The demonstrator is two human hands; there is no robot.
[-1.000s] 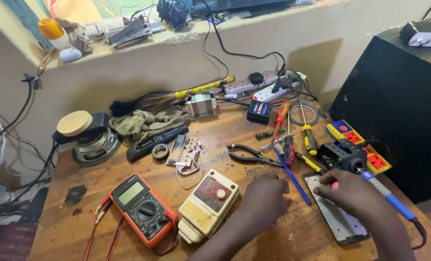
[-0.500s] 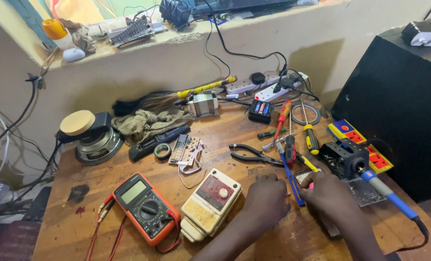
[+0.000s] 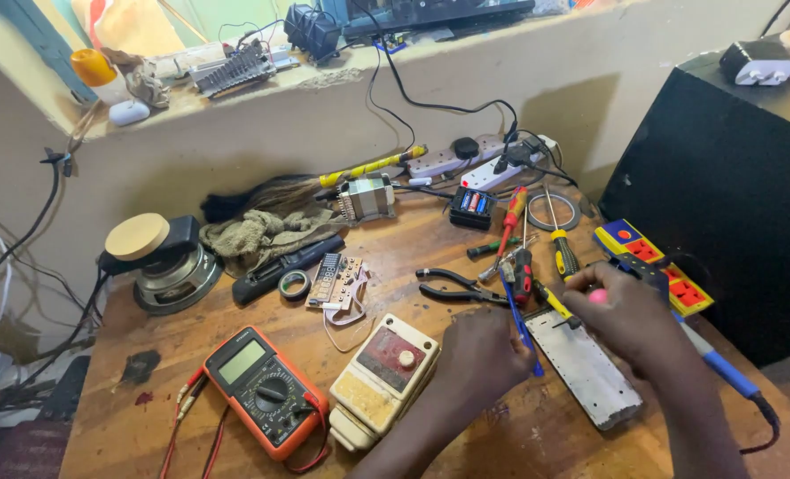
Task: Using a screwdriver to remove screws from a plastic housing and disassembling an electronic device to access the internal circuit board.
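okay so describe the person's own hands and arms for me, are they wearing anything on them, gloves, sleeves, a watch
Both are bare. The left hand and the right hand have no gloves, and no ring shows. The forearms coming up from the bottom edge show no sleeves, watch, bracelet or strap as far as the picture reaches. Nothing is taped or marked on them, and no cable is attached to either arm.

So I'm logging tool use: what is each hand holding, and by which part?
The right hand grips a pink-tipped tool by its handle. The left hand touches a blue-handled tool; the grip cannot be told.
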